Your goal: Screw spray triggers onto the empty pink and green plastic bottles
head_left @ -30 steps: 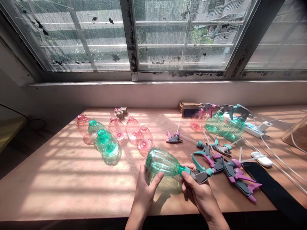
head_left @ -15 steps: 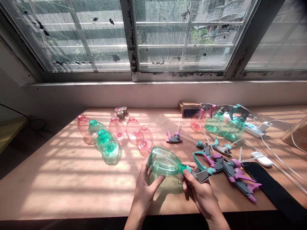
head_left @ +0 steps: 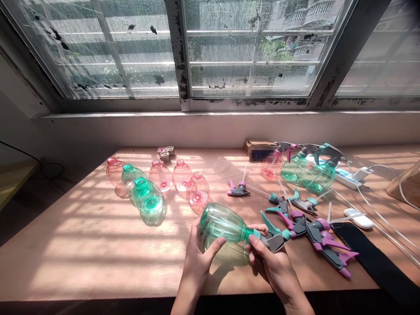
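A clear green spray bottle [head_left: 223, 222] lies tilted on its side in the air over the table's front part, its neck pointing right. My left hand [head_left: 201, 253] is closed around the bottle's base end, thumb along the near side. At the neck, my right hand [head_left: 267, 253] pinches the teal collar of a grey and teal trigger sprayer [head_left: 275, 238], which sits on the bottle's mouth. Just right of that hand lie loose trigger sprayers with purple parts [head_left: 323, 236]. Behind the bottle stands an open pink bottle [head_left: 197, 190].
Open pink and green bottles [head_left: 147, 199] stand at the left. Bottles with sprayers fitted [head_left: 318, 173] are at the back right, near a power strip [head_left: 344, 177]. A black phone [head_left: 370, 253], white mouse [head_left: 358, 217], cables and a small box [head_left: 259, 146] share the table.
The sprayer has turned at the bottle's neck, its teal trigger now pointing more upward. The bottle has shifted slightly left; both hands keep their hold.
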{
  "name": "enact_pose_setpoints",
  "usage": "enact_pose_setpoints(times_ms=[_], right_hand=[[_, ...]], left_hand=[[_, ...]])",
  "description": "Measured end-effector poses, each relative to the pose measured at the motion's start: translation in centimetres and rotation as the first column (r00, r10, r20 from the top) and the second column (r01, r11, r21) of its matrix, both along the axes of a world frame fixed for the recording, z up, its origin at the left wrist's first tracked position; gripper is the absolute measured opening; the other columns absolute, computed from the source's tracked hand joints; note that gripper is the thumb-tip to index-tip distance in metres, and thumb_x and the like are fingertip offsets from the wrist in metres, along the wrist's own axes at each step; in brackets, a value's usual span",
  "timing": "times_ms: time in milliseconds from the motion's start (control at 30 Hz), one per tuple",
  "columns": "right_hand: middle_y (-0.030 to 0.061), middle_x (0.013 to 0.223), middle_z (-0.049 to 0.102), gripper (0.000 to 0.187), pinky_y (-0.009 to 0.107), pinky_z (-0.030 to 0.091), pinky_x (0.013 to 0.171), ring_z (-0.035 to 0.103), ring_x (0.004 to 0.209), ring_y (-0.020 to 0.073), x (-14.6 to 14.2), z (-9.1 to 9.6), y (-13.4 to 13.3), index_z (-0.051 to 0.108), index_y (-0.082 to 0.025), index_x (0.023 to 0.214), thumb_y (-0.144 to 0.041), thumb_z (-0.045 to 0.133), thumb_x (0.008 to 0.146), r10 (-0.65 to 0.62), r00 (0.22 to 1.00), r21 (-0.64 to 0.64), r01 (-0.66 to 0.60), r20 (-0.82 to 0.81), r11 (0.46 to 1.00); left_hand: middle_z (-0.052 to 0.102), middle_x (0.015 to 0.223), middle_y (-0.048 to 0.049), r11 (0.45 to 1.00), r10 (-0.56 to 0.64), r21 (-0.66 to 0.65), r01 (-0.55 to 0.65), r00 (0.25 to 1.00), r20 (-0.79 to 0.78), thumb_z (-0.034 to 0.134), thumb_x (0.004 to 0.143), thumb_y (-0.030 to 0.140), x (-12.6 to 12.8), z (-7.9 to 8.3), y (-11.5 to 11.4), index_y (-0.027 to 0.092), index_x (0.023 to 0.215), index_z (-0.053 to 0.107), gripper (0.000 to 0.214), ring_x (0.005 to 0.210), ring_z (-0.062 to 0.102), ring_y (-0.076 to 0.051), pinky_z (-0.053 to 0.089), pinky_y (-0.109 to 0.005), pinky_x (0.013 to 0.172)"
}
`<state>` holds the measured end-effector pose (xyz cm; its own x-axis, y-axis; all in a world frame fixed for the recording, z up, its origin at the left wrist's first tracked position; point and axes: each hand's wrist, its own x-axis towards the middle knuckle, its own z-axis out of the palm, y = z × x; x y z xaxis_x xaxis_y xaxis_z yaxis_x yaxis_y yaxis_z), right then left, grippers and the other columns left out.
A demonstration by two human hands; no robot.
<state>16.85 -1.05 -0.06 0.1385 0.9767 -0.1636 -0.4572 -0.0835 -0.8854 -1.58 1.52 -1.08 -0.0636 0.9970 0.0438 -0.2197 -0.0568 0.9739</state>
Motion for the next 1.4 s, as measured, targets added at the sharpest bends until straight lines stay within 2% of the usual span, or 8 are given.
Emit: enact_pose_setpoints(times_ms=[167,367,567,800,967,1100,1233,1400], right_hand=[[0.0004,0.066,0.071,0.043,0.02,0.04,0.043,0.057,0.049,0.0115,0.1,0.2,0.0,0.067,-0.021,0.106,-0.051,0.088,0.082,0.01,1.0,0.007,-0.01,-0.008,1.0],[0.0014,0.065,0.073,0.046,0.018,0.039,0.037,0.056,0.045,0.0113,-0.1,-0.2,0.0,0.063,-0.022,0.104,-0.051,0.09,0.08,-0.019,1.0,-0.003,0.019,-0.016,1.0],[0.0003,0.063,0.073,0.05,0.017,0.039,0.034,0.052,0.042,0.0103,-0.1,-0.4,-0.1,0.059,-0.023,0.102,-0.052,0.091,0.077,0.014,1.0,-0.026,-0.015,-0.017,1.0],[0.0002,0.065,0.07,0.041,0.017,0.039,0.037,0.054,0.047,0.0113,0.1,0.1,-0.1,0.065,-0.022,0.099,-0.05,0.089,0.081,-0.019,1.0,-0.006,0.019,-0.012,1.0],[0.0006,0.064,0.071,0.045,0.018,0.04,0.038,0.055,0.048,0.0125,-0.2,0.1,-0.1,0.065,-0.023,0.098,-0.052,0.092,0.075,-0.037,0.999,-0.026,0.037,-0.018,0.999],[0.0004,0.064,0.07,0.046,0.018,0.04,0.042,0.055,0.047,0.0106,-0.4,0.0,-0.1,0.066,-0.021,0.099,-0.049,0.093,0.075,-0.008,1.0,-0.031,0.007,-0.01,0.999],[0.0008,0.065,0.072,0.044,0.019,0.042,0.045,0.055,0.048,0.0103,-0.2,-0.2,0.0,0.068,-0.021,0.1,-0.048,0.093,0.076,-0.014,1.0,-0.022,0.014,-0.016,1.0],[-0.0003,0.065,0.07,0.042,0.021,0.04,0.04,0.056,0.049,0.0128,0.0,0.1,0.0,0.069,-0.022,0.102,-0.05,0.091,0.079,-0.031,1.0,-0.016,0.031,0.002,0.999]], left_hand=[[0.066,0.142,-0.01,0.998,-0.055,-0.003,0.055,0.998,0.02,0.089,0.079,0.038,-0.2,-0.4,0.0,0.032,0.149,0.051,0.08,0.137,0.06,-0.035,0.05,-0.048,0.114],[0.066,0.142,-0.0111,0.999,-0.048,0.006,0.048,0.999,-0.02,0.089,0.078,0.038,-0.3,-1.0,-0.1,0.029,0.146,0.05,0.079,0.136,0.061,-0.034,0.049,-0.047,0.115],[0.065,0.144,-0.014,0.999,-0.036,-0.014,0.036,0.999,-0.003,0.081,0.086,0.047,-0.2,-0.3,-0.2,0.025,0.141,0.05,0.067,0.138,0.06,-0.035,0.047,-0.049,0.117],[0.062,0.15,-0.0109,0.997,-0.073,0.005,0.073,0.997,-0.01,0.085,0.083,0.04,-0.1,0.1,-0.1,0.031,0.146,0.051,0.072,0.139,0.059,-0.034,0.047,-0.047,0.116],[0.066,0.142,-0.013,0.999,-0.05,-0.005,0.05,0.998,-0.036,0.088,0.079,0.042,-0.1,-0.4,-0.1,0.027,0.143,0.047,0.077,0.137,0.06,-0.034,0.047,-0.048,0.116],[0.068,0.137,-0.0135,0.999,0.009,-0.036,-0.009,1.0,-0.014,0.087,0.08,0.047,0.1,0.3,-0.4,0.025,0.137,0.049,0.072,0.134,0.062,-0.035,0.049,-0.05,0.114],[0.068,0.134,-0.0123,0.999,0.01,-0.036,-0.009,1.0,0.013,0.087,0.08,0.045,0.3,1.3,-0.5,0.025,0.133,0.05,0.067,0.132,0.063,-0.033,0.048,-0.048,0.114],[0.067,0.139,-0.011,0.999,-0.007,-0.038,0.007,1.0,0.01,0.088,0.078,0.041,0.3,1.2,-0.4,0.027,0.135,0.053,0.069,0.138,0.059,-0.035,0.045,-0.047,0.117]])
